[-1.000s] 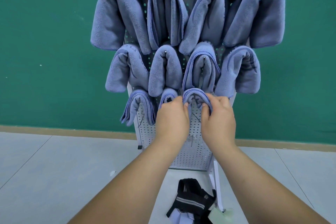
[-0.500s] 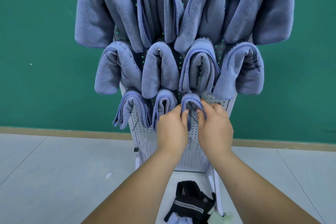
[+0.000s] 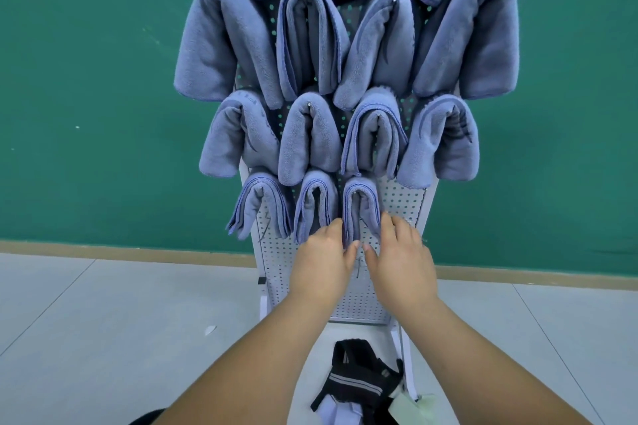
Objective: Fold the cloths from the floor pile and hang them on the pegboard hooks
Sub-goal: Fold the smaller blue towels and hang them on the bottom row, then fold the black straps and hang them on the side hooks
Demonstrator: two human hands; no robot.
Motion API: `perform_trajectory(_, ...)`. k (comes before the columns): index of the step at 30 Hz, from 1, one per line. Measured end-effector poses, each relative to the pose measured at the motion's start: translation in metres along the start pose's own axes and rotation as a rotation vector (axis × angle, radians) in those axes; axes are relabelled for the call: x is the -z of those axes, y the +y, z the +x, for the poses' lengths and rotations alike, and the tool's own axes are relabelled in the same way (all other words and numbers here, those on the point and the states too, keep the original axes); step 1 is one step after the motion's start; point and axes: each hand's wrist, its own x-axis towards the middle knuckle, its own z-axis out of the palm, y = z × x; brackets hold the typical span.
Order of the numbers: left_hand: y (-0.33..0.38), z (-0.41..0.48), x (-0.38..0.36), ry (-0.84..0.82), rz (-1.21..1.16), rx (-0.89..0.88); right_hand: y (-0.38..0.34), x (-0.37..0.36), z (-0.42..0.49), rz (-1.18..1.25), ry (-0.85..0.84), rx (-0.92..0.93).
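A white pegboard (image 3: 397, 203) on a stand carries rows of folded blue-grey cloths over its hooks. The third cloth of the bottom row (image 3: 360, 203) hangs folded over a hook. My left hand (image 3: 324, 262) is at its lower left end, with the flap pinched between thumb and fingers. My right hand (image 3: 402, 259) lies with spread fingers against the cloth's right flap and the board, holding nothing. Two more folded cloths (image 3: 316, 203) hang to the left in the same row. The floor pile is not visible.
A black strap-like item with grey stripes (image 3: 359, 379) lies on the pale tiled floor at the stand's foot, beside a white leg (image 3: 402, 352). A green wall stands behind the board. Bare pegboard holes show at the right of the bottom row.
Both hands slid down from the cloth's top fold to its lower ends. The cloth now hangs over its hook and the view has tilted up and back.
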Motion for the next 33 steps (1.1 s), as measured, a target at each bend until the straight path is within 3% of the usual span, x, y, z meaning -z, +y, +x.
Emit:
perform_trajectory(8, -0.015, -0.038, 0.016, -0.232, 0.113, -0.014, 0.016, 0.014, -0.043, -0.075, -0.035, 0.086)
perform_trajectory(13, -0.037, -0.073, 0.002, -0.404, 0.054, 0.009, 0.029, -0.006, -0.093, -0.117, -0.132, 0.068)
perform_trajectory(23, -0.073, -0.166, -0.055, -0.746, 0.113, -0.017, 0.055, -0.071, -0.189, -0.153, -0.798, 0.061)
perform_trajectory(33, -0.121, -0.222, -0.116, -0.933, 0.148, 0.146, 0.081, -0.13, -0.24, -0.104, -1.029, -0.089)
